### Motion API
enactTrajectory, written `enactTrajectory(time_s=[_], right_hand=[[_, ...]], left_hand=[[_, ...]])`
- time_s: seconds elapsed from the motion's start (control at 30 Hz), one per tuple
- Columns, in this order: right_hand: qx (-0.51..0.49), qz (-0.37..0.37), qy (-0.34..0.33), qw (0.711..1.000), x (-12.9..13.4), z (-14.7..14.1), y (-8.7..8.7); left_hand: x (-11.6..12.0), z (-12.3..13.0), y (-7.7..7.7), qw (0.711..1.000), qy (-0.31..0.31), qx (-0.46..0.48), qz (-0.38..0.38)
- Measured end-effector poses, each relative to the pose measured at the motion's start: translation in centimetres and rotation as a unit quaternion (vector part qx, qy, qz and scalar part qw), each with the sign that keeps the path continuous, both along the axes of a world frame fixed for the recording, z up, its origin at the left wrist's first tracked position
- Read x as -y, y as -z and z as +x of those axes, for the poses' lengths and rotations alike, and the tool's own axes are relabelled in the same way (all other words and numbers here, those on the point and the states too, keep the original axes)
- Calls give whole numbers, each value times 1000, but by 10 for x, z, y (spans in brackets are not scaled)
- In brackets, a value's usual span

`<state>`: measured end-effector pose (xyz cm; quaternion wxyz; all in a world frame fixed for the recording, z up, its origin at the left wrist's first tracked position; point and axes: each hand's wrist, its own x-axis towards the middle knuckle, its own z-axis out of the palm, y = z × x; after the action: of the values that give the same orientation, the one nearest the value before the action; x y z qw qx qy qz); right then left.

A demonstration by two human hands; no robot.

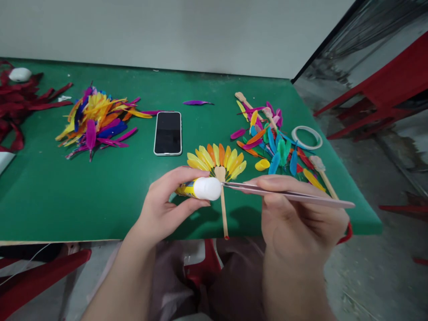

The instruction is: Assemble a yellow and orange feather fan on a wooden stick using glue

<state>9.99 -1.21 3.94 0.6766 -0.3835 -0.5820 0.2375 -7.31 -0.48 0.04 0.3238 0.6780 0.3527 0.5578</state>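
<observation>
My left hand (163,200) is wrapped round a yellow glue bottle (202,189), its white end pointing right. In my right hand (297,218) is a pair of pink tweezers (287,194), pinched and held nearly level. The tweezer tips meet the right side of the bottle's white end, or lie just in front of it; I cannot tell which. Whether anything sits between the tips is too small to see. Beneath both hands, a wooden stick (224,218) lies on the table, with yellow and orange feathers (219,154) fanned around its rounded head.
A phone (167,133) lies left of the fan, beyond it a heap of colored feathers (100,118). Dark red ribbon (20,102) covers the far left. Loose feathers (277,147), more wooden sticks (323,171) and a tape roll (306,137) lie right on the green table (83,200).
</observation>
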Motion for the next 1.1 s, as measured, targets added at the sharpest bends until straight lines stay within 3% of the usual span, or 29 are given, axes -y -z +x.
enactTrajectory(time_s=[0.57, 0.8, 1.1], right_hand=[[4, 18, -20, 1000, 0, 1, 0], [-22, -29, -15, 999, 0, -1, -1], [-25, -28, -20, 999, 3, -2, -1]], left_hand=[[0, -1, 0, 1000, -2, 8, 2], [1, 0, 0, 1000, 9, 5, -2], [1, 0, 1, 1000, 6, 7, -7]])
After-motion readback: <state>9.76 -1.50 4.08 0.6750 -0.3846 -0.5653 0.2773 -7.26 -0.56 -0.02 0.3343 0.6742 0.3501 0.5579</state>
